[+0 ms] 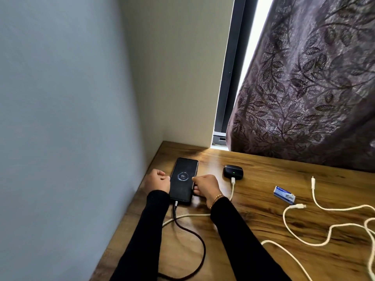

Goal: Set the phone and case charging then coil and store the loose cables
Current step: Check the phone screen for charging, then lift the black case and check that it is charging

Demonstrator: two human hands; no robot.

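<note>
Both hands, left hand (159, 180) and right hand (206, 187), curl fingers round phone (183, 179) edges, squaring it against dark cable (188, 230); screen shows charging.

The single head-worn view looks forward and down, close over a wooden desk (263, 199) corner by the wall.

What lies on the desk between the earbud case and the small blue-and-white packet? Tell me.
Bare wood. In the head view, nothing sits on the desk between the earbud case and the blue-and-white packet; the loose white cables lie beyond the packet.
</note>
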